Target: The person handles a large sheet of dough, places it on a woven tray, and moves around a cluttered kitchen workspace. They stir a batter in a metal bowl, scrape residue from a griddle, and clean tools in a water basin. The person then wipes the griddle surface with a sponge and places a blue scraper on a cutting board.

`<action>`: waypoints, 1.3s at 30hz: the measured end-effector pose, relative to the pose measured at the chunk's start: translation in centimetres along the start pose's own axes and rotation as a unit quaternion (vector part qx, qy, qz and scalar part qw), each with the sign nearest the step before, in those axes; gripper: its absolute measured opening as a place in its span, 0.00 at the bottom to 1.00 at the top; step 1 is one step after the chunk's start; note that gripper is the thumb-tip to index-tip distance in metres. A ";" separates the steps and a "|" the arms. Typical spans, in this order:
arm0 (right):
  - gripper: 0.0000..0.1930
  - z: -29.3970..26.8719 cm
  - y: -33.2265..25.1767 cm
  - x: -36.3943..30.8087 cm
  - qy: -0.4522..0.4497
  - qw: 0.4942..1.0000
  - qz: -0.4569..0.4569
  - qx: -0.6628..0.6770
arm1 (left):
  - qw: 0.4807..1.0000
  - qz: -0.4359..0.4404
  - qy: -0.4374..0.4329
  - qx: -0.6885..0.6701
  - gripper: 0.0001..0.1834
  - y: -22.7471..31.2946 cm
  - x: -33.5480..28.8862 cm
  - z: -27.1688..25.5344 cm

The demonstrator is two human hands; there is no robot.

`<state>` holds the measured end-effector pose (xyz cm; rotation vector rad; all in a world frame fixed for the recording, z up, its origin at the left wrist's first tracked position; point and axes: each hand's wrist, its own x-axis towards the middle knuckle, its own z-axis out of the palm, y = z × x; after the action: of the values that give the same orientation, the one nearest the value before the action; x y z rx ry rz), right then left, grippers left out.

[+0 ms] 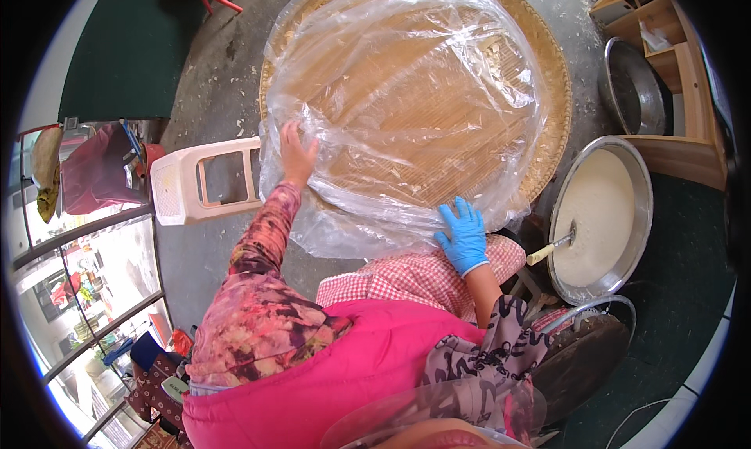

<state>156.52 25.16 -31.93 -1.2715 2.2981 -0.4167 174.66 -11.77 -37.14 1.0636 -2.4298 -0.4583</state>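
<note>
- The left hand (297, 156), bare, touches the clear plastic sheet (391, 97); its thumb sticks out, but I can't tell if the fingers pinch
- The right hand (463, 238), in a blue glove, has spread fingers on the sheet's near edge
- The sheet lies over a big round woven tray (557, 85), cut off at the top
- The sheet hides part of the stool (174, 187)
- White mix (602, 199) hides the spoon's (540, 256) tip
</note>
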 end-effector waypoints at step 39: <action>0.26 -2.5 -0.9 -5.4 0.216 0.973 0.010 0.085 | 0.998 0.036 -0.052 0.005 0.31 7.7 10.6 7.0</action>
<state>158.29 29.33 -28.00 -1.1583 2.5522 -0.9430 159.94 -13.93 -36.64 0.9759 -2.5549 -0.4900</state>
